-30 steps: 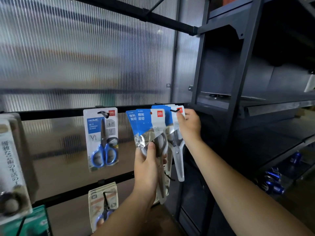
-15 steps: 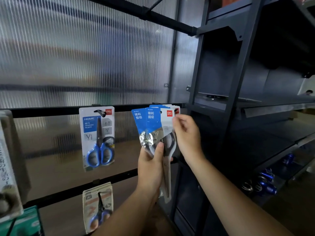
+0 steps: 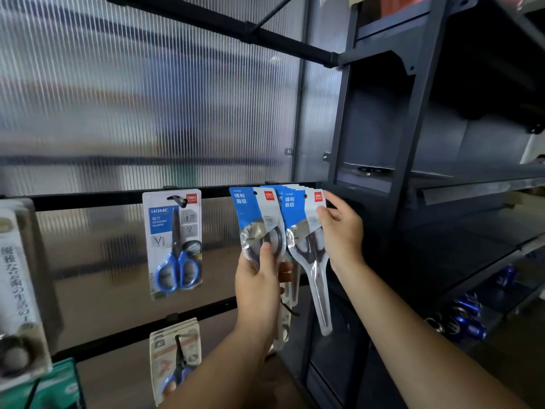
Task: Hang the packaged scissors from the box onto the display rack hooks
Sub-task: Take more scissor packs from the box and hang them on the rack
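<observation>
my right hand [image 3: 342,231] pinches a blue-and-white plastic scissors pack [image 3: 298,219] at the black rail's [image 3: 88,199] right end, my left hand [image 3: 259,287] grips a second pack [image 3: 255,214], so i'd seat the pinched pack's hole squarely on the hidden hook before letting go.

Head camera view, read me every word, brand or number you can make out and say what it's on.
"HOME", "SCISSORS": blue-handled scissors card.
"deli": red logo on that card and both pouches.
"锋利剪切": left pouch gripped by the left hand, and right pouch pinched by the right hand.
"の生活の": white package, far left; rest blurred.
Too blurred: lower scissors card. Small print elsewhere unreadable.
</observation>
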{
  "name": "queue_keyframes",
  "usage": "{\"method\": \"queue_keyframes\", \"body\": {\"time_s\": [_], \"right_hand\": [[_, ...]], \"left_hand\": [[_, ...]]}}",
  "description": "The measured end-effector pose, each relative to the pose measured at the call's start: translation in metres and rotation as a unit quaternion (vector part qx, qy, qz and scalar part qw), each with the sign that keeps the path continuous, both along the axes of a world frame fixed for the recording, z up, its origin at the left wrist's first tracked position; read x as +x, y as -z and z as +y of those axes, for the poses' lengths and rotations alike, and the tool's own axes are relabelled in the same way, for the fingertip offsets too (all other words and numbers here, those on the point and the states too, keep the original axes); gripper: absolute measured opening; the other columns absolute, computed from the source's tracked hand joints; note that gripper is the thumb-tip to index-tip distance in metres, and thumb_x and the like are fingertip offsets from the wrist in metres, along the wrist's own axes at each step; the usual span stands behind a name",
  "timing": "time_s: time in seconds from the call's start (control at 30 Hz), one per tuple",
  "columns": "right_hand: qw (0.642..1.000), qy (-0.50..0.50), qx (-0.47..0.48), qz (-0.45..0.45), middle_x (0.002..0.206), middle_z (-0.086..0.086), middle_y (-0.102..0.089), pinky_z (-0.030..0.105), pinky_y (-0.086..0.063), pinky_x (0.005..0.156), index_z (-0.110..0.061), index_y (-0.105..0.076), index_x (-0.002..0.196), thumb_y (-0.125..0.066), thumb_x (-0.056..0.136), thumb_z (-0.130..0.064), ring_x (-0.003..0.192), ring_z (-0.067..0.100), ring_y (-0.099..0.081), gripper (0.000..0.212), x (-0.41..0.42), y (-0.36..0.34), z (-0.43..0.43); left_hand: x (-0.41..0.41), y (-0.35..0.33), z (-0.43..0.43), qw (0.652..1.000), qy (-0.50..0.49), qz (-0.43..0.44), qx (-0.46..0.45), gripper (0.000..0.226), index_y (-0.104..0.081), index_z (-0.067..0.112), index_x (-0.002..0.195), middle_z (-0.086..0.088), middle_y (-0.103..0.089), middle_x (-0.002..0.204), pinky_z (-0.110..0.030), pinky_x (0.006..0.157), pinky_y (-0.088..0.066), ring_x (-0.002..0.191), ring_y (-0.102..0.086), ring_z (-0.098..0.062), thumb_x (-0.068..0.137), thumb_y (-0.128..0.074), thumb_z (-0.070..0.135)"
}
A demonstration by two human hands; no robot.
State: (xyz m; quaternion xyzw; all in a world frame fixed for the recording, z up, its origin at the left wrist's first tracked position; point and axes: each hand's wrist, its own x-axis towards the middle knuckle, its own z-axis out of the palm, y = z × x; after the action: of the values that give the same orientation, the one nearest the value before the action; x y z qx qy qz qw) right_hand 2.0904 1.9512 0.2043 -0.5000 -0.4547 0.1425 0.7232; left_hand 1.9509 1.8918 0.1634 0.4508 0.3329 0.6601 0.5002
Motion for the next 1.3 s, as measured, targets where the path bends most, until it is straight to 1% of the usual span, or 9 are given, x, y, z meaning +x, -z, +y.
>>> {"method": "queue_keyframes", "body": {"time_s": [0.23,0.43,0.5,0.6,0.77,0.87,1.1,1.23,1.3], "right_hand": [[1.0,0.029,0.009,-0.003,0.11,0.002,-0.072,0.005,-0.048,0.066,-0.013,-0.063,0.129,-0.057,0.093,-0.003,0.082,0.0,-0.064,0.038,0.001,-0.006,0.01],[0.997,0.035,-0.032,-0.061,0.116,0.004,-0.069,0.022,-0.049,0.095,-0.012,-0.06,0.132,-0.056,0.094,-0.007,0.101,0.011,-0.063,0.039,-0.004,-0.002,0.018],[0.996,0.041,-0.029,-0.079,0.117,0.008,-0.07,0.01,-0.049,0.084,-0.011,-0.062,0.13,-0.057,0.093,-0.006,0.1,0.014,-0.065,0.037,-0.006,-0.005,0.024],[0.992,0.047,-0.046,-0.108,0.11,0.009,-0.071,-0.002,-0.042,0.064,-0.013,-0.063,0.127,-0.057,0.095,-0.007,0.095,0.016,-0.067,0.034,-0.005,-0.005,0.031],[0.987,0.082,-0.034,-0.136,0.099,-0.002,-0.063,0.025,-0.052,0.083,-0.02,-0.064,0.123,-0.057,0.096,-0.018,0.09,0.014,-0.064,0.028,-0.003,0.001,0.02],[0.989,0.086,0.004,-0.12,0.11,-0.003,-0.059,0.026,-0.047,0.09,-0.019,-0.065,0.118,-0.05,0.099,-0.018,0.101,0.015,-0.061,0.024,-0.004,0.002,0.008],[0.998,-0.042,0.026,-0.039,0.099,0.002,-0.072,0.015,-0.054,0.068,-0.015,-0.057,0.123,-0.062,0.094,-0.011,0.09,0.006,-0.069,0.029,-0.011,-0.005,-0.011],[0.999,-0.011,0.024,-0.041,0.098,0.003,-0.071,0.011,-0.051,0.066,-0.021,-0.058,0.124,-0.059,0.093,-0.006,0.085,0.007,-0.068,0.034,0.0,-0.011,-0.007],[0.998,0.0,0.021,-0.057,0.104,0.005,-0.071,0.009,-0.049,0.068,-0.018,-0.062,0.124,-0.057,0.093,-0.004,0.088,0.011,-0.068,0.034,0.005,-0.01,-0.002]], "left_hand": [[-0.004,-0.003,-0.003,1.0,0.004,-0.002,0.006,0.015,-0.06,0.021,0.106,-0.008,-0.073,0.096,-0.038,0.071,-0.059,0.079,-0.071,-0.02,0.102,-0.048,0.029],[0.002,-0.003,-0.001,1.0,0.017,0.007,-0.008,0.013,-0.061,0.024,0.104,-0.006,-0.074,0.095,-0.039,0.073,-0.059,0.083,-0.071,-0.02,0.101,-0.05,0.03],[0.004,-0.003,0.001,0.999,0.028,0.01,-0.023,0.013,-0.062,0.024,0.101,-0.006,-0.075,0.092,-0.034,0.065,-0.058,0.079,-0.071,-0.019,0.101,-0.05,0.029],[0.006,0.0,0.003,0.997,0.057,-0.001,-0.048,0.016,-0.067,0.022,0.103,-0.003,-0.076,0.094,-0.036,0.079,-0.058,0.089,-0.072,-0.019,0.1,-0.052,0.026],[0.003,0.005,0.006,0.995,0.082,0.007,-0.049,0.017,-0.071,0.019,0.101,0.001,-0.077,0.094,-0.029,0.08,-0.055,0.093,-0.072,-0.014,0.099,-0.055,0.025],[0.004,0.005,0.008,0.995,0.078,0.026,-0.051,0.016,-0.072,0.018,0.099,0.002,-0.077,0.092,-0.026,0.076,-0.055,0.091,-0.071,-0.012,0.098,-0.057,0.023],[0.018,-0.011,0.013,0.995,0.05,0.086,-0.033,0.011,-0.07,0.01,0.098,-0.005,-0.075,0.087,-0.03,0.075,-0.056,0.078,-0.069,-0.011,0.092,-0.066,0.018],[0.025,-0.031,0.014,0.976,-0.034,0.201,0.073,0.049,-0.041,0.035,0.125,0.013,-0.057,0.079,-0.028,0.073,-0.052,0.073,-0.063,-0.015,0.089,-0.065,0.01],[0.026,-0.039,0.017,0.951,-0.046,0.276,0.128,0.07,-0.03,0.041,0.142,0.014,-0.055,0.092,-0.029,0.073,-0.05,0.075,-0.061,-0.02,0.089,-0.062,0.008]]}}
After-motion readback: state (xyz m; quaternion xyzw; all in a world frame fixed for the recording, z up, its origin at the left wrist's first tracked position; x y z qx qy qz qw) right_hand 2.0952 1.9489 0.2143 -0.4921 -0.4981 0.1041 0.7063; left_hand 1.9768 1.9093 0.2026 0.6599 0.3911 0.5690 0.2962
